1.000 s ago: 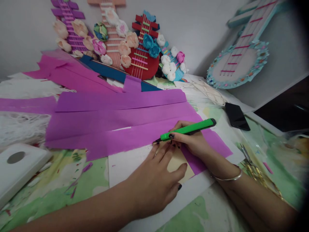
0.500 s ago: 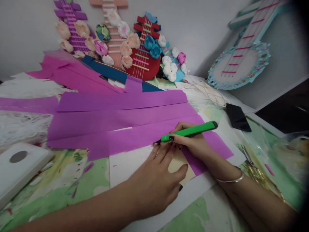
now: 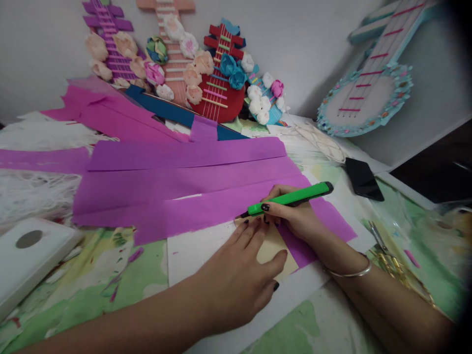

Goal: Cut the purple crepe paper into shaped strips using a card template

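Note:
My right hand (image 3: 291, 214) is closed around a green utility knife (image 3: 295, 195), its dark tip pointing left at the upper edge of a cream card piece (image 3: 275, 248). That tip meets the lower part of a purple paper sheet (image 3: 199, 189), close to my left fingertips. My left hand (image 3: 245, 268) lies open over the card, fingers spread and pressing it down. White paper (image 3: 199, 250) lies beneath the card and the purple sheet. More purple paper shows to the right, partly under my right wrist.
Gold-handled scissors (image 3: 387, 255) and a black phone (image 3: 364, 179) lie at right. A white box-like object (image 3: 37, 255) sits at left by shredded white strands (image 3: 39, 196). Decorated model guitars (image 3: 223, 93) lean along the wall, with pink paper (image 3: 106, 108) before them.
My right hand and the knife have shifted slightly to the right along the card's upper edge. My left hand stays in nearly the same place.

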A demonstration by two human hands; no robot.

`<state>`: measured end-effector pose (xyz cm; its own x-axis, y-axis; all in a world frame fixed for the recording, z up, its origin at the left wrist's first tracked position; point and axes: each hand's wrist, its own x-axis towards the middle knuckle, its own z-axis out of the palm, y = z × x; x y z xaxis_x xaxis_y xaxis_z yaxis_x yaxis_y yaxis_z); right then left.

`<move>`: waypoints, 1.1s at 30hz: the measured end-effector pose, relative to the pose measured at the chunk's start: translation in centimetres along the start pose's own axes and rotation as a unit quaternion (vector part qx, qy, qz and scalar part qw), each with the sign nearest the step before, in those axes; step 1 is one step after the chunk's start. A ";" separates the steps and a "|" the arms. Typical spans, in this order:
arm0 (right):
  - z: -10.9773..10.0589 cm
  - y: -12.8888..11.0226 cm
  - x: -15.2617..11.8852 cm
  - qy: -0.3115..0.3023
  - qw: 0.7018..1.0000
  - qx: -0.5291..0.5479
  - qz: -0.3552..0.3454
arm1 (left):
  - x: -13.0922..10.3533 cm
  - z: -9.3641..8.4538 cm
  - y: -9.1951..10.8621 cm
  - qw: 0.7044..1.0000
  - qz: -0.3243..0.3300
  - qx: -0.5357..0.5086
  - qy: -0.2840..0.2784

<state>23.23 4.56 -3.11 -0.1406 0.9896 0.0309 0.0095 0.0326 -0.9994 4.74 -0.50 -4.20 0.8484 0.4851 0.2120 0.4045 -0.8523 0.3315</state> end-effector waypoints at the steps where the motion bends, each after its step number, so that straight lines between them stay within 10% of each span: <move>1: 0.0 0.0 0.0 -0.001 1.000 -0.001 0.000 | 0.0 0.0 0.0 1.000 -0.001 -0.001 0.000; 33: 0.3 -0.5 -0.2 -0.005 0.999 -0.046 -0.014 | 0.0 0.0 -0.1 1.000 0.003 0.000 0.007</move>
<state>22.95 4.34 -2.62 -0.1512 0.9868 0.0580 0.0969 0.0732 -0.9926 4.67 -0.46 -4.26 0.8464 0.4818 0.2269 0.3989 -0.8558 0.3292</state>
